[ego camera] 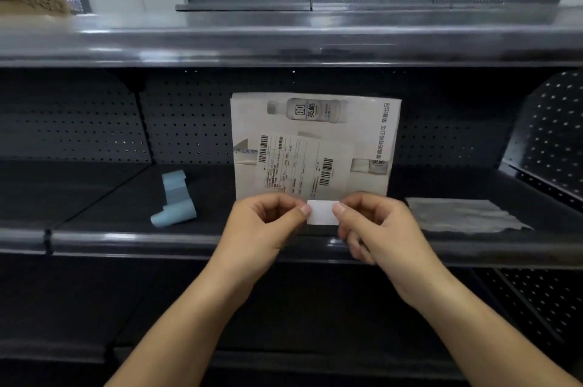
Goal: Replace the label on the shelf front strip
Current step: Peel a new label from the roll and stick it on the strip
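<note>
- A small white label (322, 212) is pinched at its left edge by the left hand (263, 225) and at its right edge by the right hand (380, 225).
- It is held just above the shelf front strip (157, 243).
- A white box (315, 147), a blue roll (175, 202) and a grey cloth (463, 216) are seen on the shelf.

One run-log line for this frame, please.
step: label in hand | left hand + right hand: pinching blank white label | above shelf front strip | not yet inserted

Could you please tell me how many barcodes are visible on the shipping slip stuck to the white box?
3: one at the shipping slip's upper left, two stacked at its right. Its bottom edge is hidden behind the hands.
</note>
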